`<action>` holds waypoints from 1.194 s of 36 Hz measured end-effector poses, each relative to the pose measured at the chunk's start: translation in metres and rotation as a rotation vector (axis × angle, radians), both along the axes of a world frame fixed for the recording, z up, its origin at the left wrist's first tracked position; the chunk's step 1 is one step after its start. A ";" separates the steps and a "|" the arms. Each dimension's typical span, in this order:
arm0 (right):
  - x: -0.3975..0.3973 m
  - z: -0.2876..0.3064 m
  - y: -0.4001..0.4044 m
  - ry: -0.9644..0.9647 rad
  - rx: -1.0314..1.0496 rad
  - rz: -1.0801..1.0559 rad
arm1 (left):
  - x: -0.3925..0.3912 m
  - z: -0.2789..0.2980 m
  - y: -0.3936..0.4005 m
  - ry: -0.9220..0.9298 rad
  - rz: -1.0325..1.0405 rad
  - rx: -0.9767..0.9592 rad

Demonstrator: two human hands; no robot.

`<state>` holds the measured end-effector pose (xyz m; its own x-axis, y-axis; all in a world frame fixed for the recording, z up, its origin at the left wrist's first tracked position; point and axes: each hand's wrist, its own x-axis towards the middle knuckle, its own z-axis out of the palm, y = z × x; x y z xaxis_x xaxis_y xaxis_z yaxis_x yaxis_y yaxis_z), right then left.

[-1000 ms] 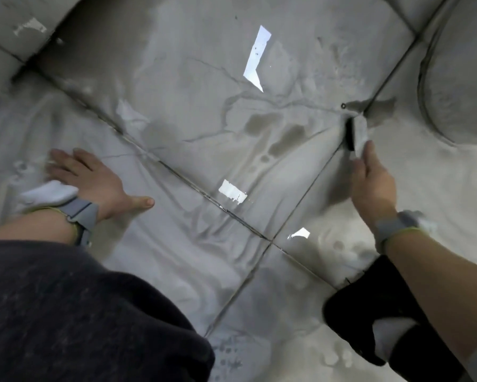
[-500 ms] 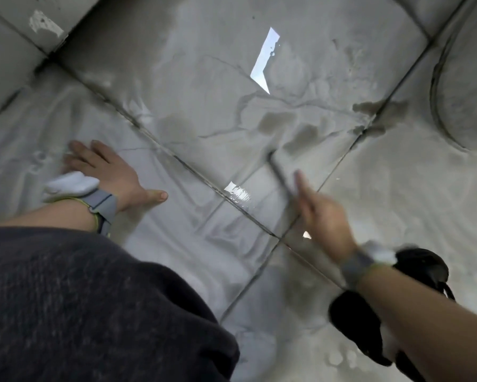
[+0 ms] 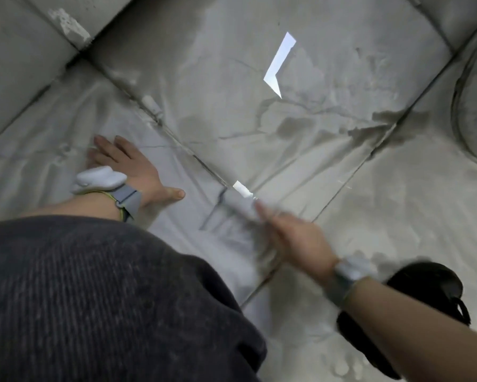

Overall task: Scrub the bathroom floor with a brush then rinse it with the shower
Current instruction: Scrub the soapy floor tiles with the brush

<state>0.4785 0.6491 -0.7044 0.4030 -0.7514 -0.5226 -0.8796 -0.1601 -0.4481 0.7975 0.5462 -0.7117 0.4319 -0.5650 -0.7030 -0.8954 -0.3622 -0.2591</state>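
Two hands: both over the wet, soapy tiled floor (image 3: 300, 139), well apart.
Left hand (image 3: 127, 168): pressed flat on the tile, fingers straight and slightly spread, thumb stuck out to the side; it holds nothing.
Left wrist: grey strap with a white device (image 3: 99, 179) on it.
Right hand (image 3: 295, 241): smeared by motion, reaching toward the middle of the floor; fingers look wrapped round the handle, though the blur hides exactly how.
Brush (image 3: 231, 209): a blurred pale streak with a dark edge, running out past the fingertips toward the left hand, low against the tile near the grout crossing.
Right wrist: grey band with a white device (image 3: 353, 268).
Floor: suds in streaks, dark wet patches, bright light reflections.
Foreground: dark knit garment (image 3: 107, 299); black sandal (image 3: 424, 288) under the right forearm.
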 end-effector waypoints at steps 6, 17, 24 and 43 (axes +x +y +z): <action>-0.087 -0.006 -0.106 0.156 -0.256 -0.851 | -0.002 0.002 0.002 0.003 -0.001 -0.017; 0.063 0.008 0.032 -0.016 -0.135 0.084 | 0.001 -0.001 0.004 0.017 0.000 -0.044; -0.037 -0.019 -0.075 0.020 -0.211 -0.532 | -0.001 -0.001 0.004 0.026 0.010 -0.048; 0.019 -0.018 -0.072 -0.018 -0.166 -0.147 | 0.000 0.000 0.005 0.045 0.033 -0.069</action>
